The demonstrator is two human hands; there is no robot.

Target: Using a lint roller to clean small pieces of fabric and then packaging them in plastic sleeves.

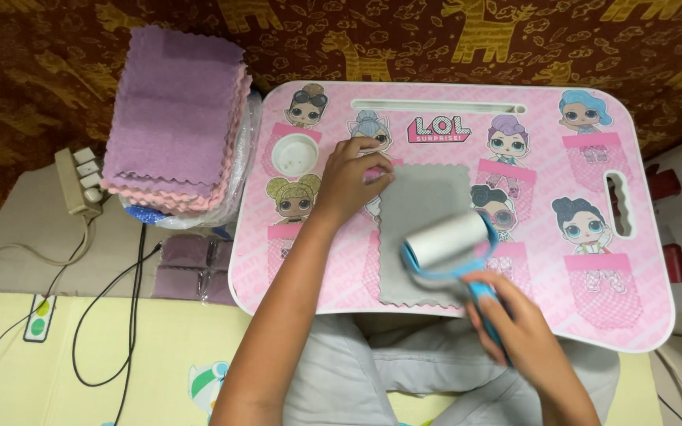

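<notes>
- Bkgd: brown cloth w/ gold animal print (451, 39); pink lap desk (641, 308) w/ cartoon doll figures over the person's knees.
- Grey cloth (420, 213) lies flat at desk centre, zigzag edges.
- Left hand (353, 181) rests on the cloth's upper-left corner, fingers curled & pressing down, pinning it.
- Right hand (515, 327) wraps tight round the blue handle of a lint roller (446, 241); white roll sits on the cloth's right side.
- Stack of purple & pink cloths (175, 118) left of desk, on a plastic-wrapped bundle.
- Power strip (76, 177) & black cables further left, on floor.
</notes>
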